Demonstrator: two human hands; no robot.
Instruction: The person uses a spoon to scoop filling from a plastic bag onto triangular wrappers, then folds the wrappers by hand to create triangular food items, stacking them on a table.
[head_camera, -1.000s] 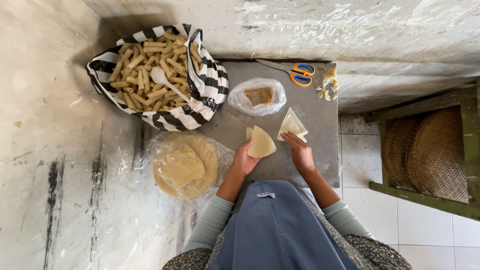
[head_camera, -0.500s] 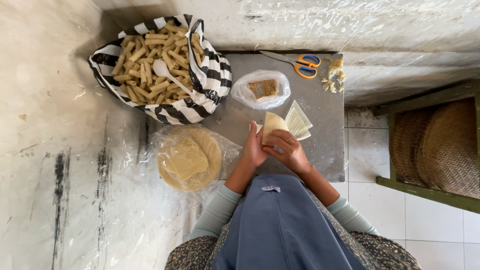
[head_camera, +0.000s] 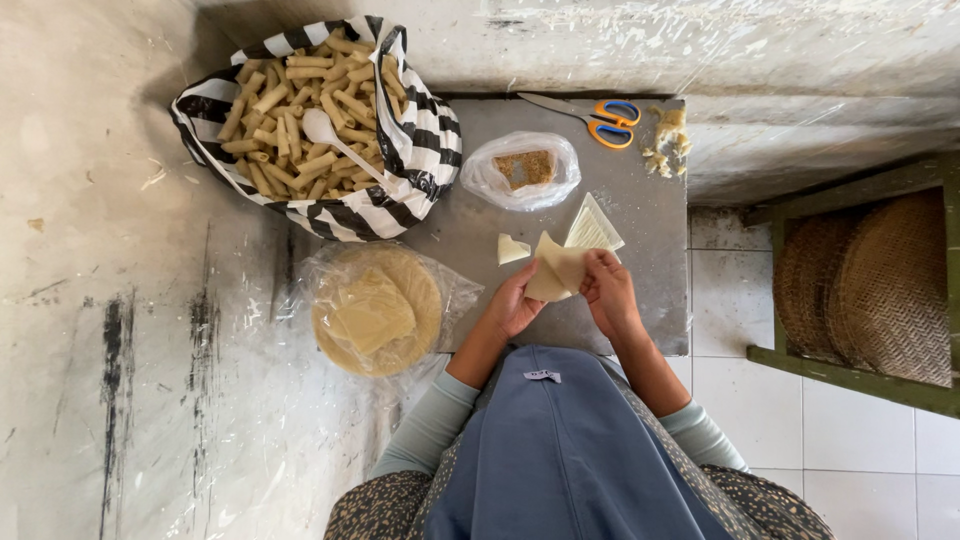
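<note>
Head view: a grey metal tabletop (head_camera: 640, 270) sat in front of the person.
Left hand (head_camera: 515, 305): fingers were curled shut on the near-left edge of the pale folded pastry sheet (head_camera: 558, 268).
Right hand (head_camera: 610, 290): fingers were pinched closed on that sheet's right side, just above the tabletop.
Beside it: a small pastry scrap (head_camera: 512, 248) lay left, a triangular stack of pastry sheets (head_camera: 594, 226) just beyond.
Left: a round stack of wrappers in clear plastic (head_camera: 378, 308).
Far left: a striped bag of rolled pastries (head_camera: 310, 110) with a white spoon (head_camera: 335, 137).
Far: a plastic bag of brown filling (head_camera: 525, 168) and orange-handled scissors (head_camera: 600, 120).
</note>
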